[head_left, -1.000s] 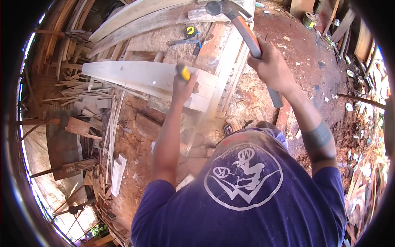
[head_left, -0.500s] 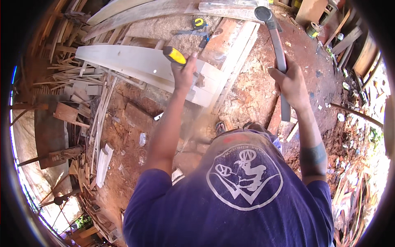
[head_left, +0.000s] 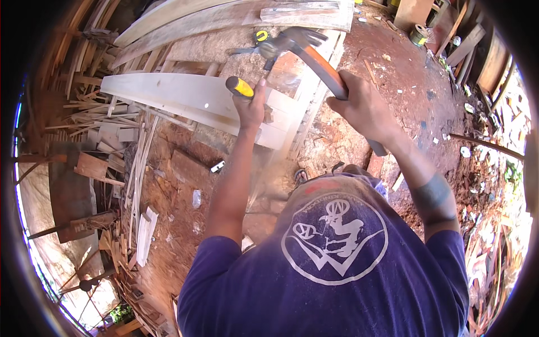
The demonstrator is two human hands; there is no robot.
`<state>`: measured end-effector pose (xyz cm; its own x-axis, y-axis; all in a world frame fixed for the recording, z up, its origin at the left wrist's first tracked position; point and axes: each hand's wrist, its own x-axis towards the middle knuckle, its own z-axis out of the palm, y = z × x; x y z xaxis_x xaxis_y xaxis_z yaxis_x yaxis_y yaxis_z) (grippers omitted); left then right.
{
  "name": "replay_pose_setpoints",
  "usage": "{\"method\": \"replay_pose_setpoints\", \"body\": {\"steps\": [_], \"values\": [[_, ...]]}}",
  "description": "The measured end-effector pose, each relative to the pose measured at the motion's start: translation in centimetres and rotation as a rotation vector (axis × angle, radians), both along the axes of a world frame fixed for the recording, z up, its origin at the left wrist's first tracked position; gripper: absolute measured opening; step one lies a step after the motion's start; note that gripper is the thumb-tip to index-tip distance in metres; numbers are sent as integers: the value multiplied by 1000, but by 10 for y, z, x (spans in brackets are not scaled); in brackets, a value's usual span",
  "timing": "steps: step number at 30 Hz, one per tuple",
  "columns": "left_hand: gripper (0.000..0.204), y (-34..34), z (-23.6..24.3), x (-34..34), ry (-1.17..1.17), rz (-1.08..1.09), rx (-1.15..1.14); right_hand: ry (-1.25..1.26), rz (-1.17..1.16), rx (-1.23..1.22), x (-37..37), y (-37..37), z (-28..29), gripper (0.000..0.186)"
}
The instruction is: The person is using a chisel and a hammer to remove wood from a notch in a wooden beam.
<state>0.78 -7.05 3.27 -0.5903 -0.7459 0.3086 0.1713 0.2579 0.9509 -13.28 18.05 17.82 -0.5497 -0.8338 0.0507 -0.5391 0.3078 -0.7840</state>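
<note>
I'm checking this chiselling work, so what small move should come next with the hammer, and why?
Probably bring the hammer down onto the yellow-and-black handle end of the chisel. The right hand holds the hammer raised with its head above and right of that handle, and the left hand holds the chisel against the pale plank.

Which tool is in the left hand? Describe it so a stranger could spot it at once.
Find the long pale plank lying across the red dirt ground. Near its right end the left hand is closed on a chisel, fist on the plank. Only its handle shows, yellow with a black cap, unlike the hammer with its orange-and-grey handle in the right hand.
</note>
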Motion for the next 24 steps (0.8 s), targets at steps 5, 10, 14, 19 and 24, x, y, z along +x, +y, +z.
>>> {"method": "replay_pose_setpoints", "body": {"steps": [5,10,14,19,24], "values": [[41,7,1,6,43,-7,23,489,-7,-448,-17,-11,80,20],[41,9,-3,6,79,27,-27,195,68,-484,-2,-26,115,20],[41,3,-14,3,98,29,-37,419,235,-172,13,-37,29,16],[36,8,-2,-4,96,90,6,491,233,23,5,-40,32,21],[26,8,-6,7,-16,255,-621,373,159,-465,17,-44,96,25]]}}
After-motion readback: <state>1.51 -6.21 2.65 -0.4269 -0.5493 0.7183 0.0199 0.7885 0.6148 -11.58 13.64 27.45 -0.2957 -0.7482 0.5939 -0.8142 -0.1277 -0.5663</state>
